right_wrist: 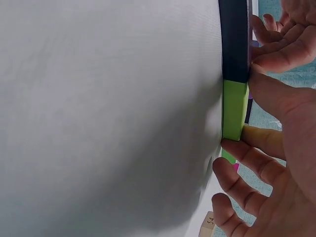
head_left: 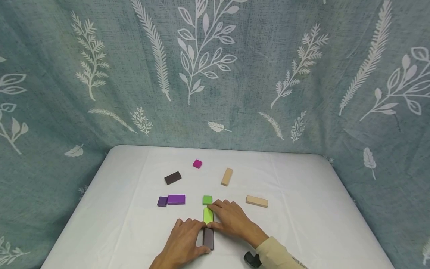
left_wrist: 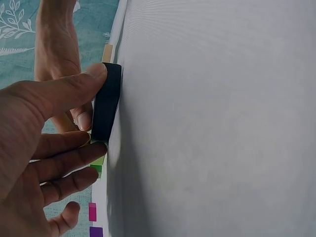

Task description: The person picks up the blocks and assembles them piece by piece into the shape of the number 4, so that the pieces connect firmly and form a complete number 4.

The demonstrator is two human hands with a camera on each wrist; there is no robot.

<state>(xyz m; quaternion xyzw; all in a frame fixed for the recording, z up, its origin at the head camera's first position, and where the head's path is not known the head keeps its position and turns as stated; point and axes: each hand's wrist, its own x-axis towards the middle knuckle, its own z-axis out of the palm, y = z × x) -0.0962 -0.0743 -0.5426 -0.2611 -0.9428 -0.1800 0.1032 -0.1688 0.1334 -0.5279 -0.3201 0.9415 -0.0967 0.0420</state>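
Low in the middle of the frame, the left hand (head_left: 183,243) is pinching the dark brown block (head_left: 208,238) by its long sides, while the right hand (head_left: 231,220) is gripping the lime green block (head_left: 208,215) likewise. Both are lying flat on the counter (head_left: 302,224), end to end, long axes pointing up the frame. They look light, rigid and smooth; the long side faces are probably the best hold.

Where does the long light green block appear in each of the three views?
Head: long green block, bottom centre, between both hands.
Left wrist: only a green sliver behind the fingers.
Right wrist: upper right, upright against the white table.
Shared landmark: dark block touching its end.
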